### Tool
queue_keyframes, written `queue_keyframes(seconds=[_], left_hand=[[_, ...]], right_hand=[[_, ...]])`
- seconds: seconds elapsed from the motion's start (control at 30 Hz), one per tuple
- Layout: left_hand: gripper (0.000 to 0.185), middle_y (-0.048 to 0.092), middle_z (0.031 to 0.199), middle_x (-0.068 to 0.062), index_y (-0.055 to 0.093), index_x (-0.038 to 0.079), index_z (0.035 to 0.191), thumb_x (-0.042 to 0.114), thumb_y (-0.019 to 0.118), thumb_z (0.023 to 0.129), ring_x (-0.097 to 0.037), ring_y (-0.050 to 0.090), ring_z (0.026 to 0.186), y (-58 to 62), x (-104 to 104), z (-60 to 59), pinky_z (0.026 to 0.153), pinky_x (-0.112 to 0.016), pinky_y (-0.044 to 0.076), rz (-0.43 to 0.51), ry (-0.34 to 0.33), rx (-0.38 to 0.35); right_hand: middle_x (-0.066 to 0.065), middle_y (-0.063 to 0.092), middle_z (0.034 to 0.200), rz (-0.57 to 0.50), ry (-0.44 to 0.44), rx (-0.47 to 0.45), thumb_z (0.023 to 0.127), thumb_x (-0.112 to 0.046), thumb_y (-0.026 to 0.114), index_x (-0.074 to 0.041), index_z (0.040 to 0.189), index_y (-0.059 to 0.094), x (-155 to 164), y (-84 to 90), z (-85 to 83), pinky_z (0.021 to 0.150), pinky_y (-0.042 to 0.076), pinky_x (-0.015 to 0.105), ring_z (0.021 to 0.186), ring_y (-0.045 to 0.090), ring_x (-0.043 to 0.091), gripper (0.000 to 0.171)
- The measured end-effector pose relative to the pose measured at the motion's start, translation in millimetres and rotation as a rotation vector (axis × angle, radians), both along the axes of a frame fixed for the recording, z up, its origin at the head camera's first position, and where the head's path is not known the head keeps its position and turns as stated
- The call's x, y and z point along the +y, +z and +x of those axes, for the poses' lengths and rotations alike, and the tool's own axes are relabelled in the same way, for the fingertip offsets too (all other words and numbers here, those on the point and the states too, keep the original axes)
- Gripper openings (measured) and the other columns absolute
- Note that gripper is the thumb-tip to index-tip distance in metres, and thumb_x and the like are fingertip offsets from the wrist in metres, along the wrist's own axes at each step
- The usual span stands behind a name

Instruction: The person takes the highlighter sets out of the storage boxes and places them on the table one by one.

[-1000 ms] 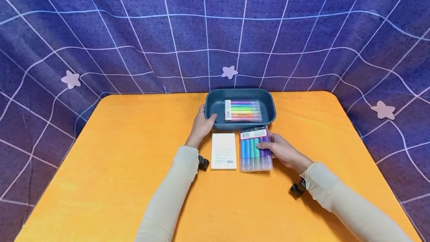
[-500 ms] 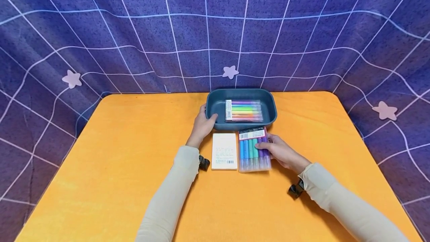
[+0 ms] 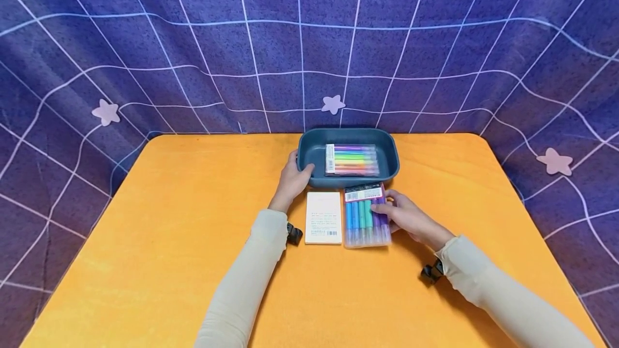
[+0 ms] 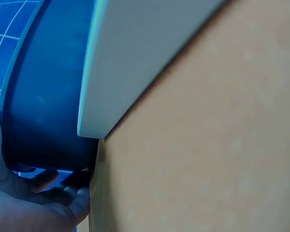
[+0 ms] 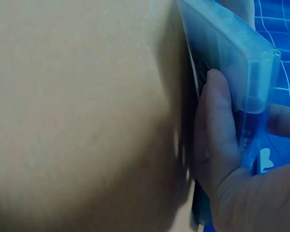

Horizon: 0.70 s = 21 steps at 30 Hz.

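A dark blue tray (image 3: 391, 150) sits at the far middle of the orange table (image 3: 169, 219), with a clear pack of bright markers (image 3: 351, 159) lying inside it. My left hand (image 3: 293, 178) grips the tray's left rim (image 4: 43, 96), thumb over the edge. In front of the tray lie a white pad (image 3: 323, 217) and a clear pack of blue-to-purple pens (image 3: 364, 215). My right hand (image 3: 405, 216) grips this pen pack by its right side, thumb on top. The right wrist view shows fingers (image 5: 217, 130) curled under the pack's edge (image 5: 232, 58).
A purple grid-patterned cloth (image 3: 309, 42) with pale stars hangs behind and around the table. The white pad's edge (image 4: 135, 63) lies close to the tray in the left wrist view.
The right hand has shifted the pen pack very slightly; its grip is the same. The left hand stays on the tray's rim.
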<state>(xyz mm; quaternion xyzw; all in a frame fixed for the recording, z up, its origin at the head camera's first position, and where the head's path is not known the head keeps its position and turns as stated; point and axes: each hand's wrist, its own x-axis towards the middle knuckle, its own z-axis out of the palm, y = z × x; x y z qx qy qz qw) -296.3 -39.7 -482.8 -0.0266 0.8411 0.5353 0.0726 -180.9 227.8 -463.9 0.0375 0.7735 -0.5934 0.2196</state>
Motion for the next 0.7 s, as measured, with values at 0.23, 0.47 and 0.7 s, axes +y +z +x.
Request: queue_keyframes(seconds=[0.23,0.47,0.7], left_hand=[[0.067,0.036,0.162,-0.011,0.022,0.02,0.16,0.032,0.054,0.102,-0.033,0.039,0.148,1.6,1.4,-0.4,0.12,-0.057,0.034,0.006,0.007,-0.007],[0.067,0.038,0.162,-0.011,0.022,0.019,0.159,0.032,0.054,0.102,-0.033,0.04,0.147,1.9,1.2,-0.9,0.119,-0.057,0.035,0.001,0.003,-0.001],[0.067,0.038,0.162,-0.011,0.022,0.02,0.16,0.033,0.054,0.102,-0.034,0.039,0.147,-0.6,0.6,-2.0,0.119,-0.057,0.035,0.001,0.001,-0.007]], right_hand=[[0.012,0.068,0.096,0.085,0.036,-0.017,0.1,-0.028,0.06,0.002,0.135,0.037,8.3,12.3,1.3,0.064,0.062,0.039,0.067,0.066,0.016,0.052],[0.016,0.065,0.103,0.143,0.067,-0.045,0.1,-0.03,0.06,0.002,0.139,0.036,17.8,15.4,2.2,0.067,0.063,0.038,0.068,0.064,0.019,0.056],[0.013,0.063,0.091,0.188,0.092,-0.028,0.1,-0.028,0.061,0.005,0.122,0.05,23.3,19.3,2.7,0.067,0.063,0.037,0.068,0.066,0.019,0.041]])
